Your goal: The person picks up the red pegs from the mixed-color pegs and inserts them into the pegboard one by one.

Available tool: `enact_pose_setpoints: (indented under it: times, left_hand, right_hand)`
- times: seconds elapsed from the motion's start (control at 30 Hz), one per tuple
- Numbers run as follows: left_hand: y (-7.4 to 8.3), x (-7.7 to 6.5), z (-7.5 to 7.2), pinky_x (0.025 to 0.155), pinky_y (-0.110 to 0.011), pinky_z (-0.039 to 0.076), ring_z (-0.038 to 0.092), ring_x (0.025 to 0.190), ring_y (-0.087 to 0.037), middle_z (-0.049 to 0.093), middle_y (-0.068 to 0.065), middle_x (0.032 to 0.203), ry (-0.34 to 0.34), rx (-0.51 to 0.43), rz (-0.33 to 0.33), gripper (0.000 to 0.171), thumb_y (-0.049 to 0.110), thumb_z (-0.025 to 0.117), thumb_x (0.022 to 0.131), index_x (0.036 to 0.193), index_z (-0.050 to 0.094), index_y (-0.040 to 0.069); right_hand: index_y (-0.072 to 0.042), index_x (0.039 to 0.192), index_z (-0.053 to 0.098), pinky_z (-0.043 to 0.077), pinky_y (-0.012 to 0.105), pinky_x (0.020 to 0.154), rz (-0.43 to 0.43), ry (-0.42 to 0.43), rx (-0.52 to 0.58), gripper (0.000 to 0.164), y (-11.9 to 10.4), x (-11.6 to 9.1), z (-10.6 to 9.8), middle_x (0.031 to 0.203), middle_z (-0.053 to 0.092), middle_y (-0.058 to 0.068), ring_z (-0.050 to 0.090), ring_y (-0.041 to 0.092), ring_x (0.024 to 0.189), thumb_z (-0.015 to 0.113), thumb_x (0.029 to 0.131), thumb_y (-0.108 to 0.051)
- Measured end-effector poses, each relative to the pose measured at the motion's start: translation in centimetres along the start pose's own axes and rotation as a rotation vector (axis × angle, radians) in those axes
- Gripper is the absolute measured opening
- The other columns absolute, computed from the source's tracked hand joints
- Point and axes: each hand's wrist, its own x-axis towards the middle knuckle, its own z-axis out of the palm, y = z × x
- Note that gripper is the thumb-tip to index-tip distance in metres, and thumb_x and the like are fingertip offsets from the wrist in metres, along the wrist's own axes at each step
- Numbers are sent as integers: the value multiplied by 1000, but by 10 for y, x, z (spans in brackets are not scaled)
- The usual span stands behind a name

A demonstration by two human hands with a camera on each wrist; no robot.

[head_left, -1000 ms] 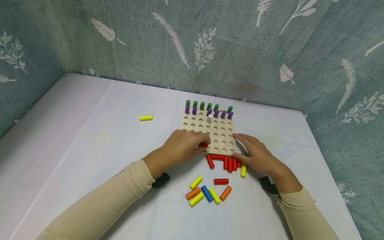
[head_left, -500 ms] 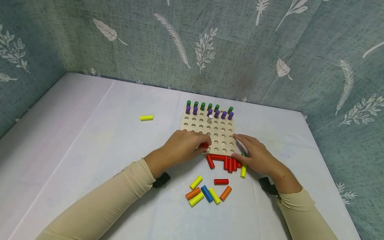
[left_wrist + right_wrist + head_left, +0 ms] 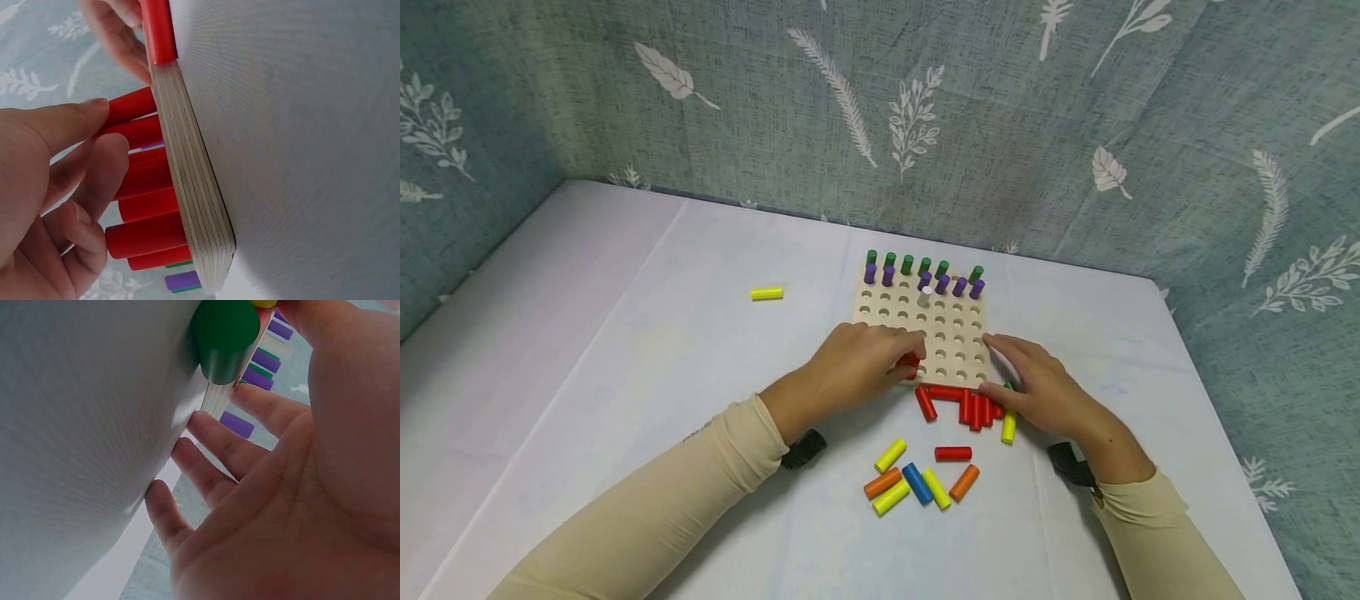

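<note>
The wooden pegboard point(image 3: 949, 346) has green pegs point(image 3: 907, 265) and purple pegs point(image 3: 942, 284) along its far rows, plus one white peg point(image 3: 924, 297). My left hand point(image 3: 861, 362) is over its near left part. In the left wrist view, thumb and finger pinch a red peg point(image 3: 129, 105) that stands at the board's edge, beside several other upright red pegs point(image 3: 147, 236). From above, the left hand hides most of these. My right hand point(image 3: 1037, 379) rests at the board's right side, fingers spread and slightly bent, thumb at the near right corner.
Loose red pegs point(image 3: 975, 410) lie against the board's near edge, with a yellow peg point(image 3: 1009, 428) and a green peg point(image 3: 225, 334) by the right thumb. Closer lie more yellow, orange point(image 3: 965, 482), red and blue pegs point(image 3: 917, 484). One yellow peg point(image 3: 767, 294) lies far left.
</note>
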Motion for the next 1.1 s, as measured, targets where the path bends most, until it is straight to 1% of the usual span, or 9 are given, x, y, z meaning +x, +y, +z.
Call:
enact_pose_setpoints:
  times: [0.27, 0.53, 0.8, 1.1]
  left_hand:
    - [0, 1, -3, 62, -23, 51, 62, 72, -5, 75, 10, 91, 7, -5, 4, 18, 20, 77, 88, 105, 70, 21]
    - [-1, 2, -6, 60, -22, 48, 61, 70, -5, 74, 10, 89, -15, -3, 8, 17, 23, 76, 89, 105, 70, 23]
    - [-2, 3, -8, 62, -22, 49, 62, 70, -5, 74, 10, 89, -7, -28, 40, 17, 21, 76, 89, 105, 71, 21]
    - [-1, 5, -12, 63, -21, 50, 62, 70, -6, 75, 10, 91, -32, -45, 33, 17, 23, 76, 90, 106, 71, 21]
  right_hand:
    - [-23, 158, 29, 27, 68, 113, -2, -5, 5, 79, -1, 0, -2, 161, 31, 17, 26, 42, 148, 65, 93, -50]
    - [-22, 158, 29, 26, 68, 114, -4, -12, 5, 78, -1, 0, -5, 160, 31, 17, 27, 42, 147, 64, 94, -49]
    - [-23, 158, 28, 27, 68, 114, 11, -28, 6, 80, -2, 1, -8, 161, 31, 17, 26, 42, 148, 66, 93, -49]
    - [-23, 158, 29, 27, 69, 113, 10, -25, 15, 79, -4, 1, -10, 160, 31, 17, 26, 43, 147, 65, 93, -49]
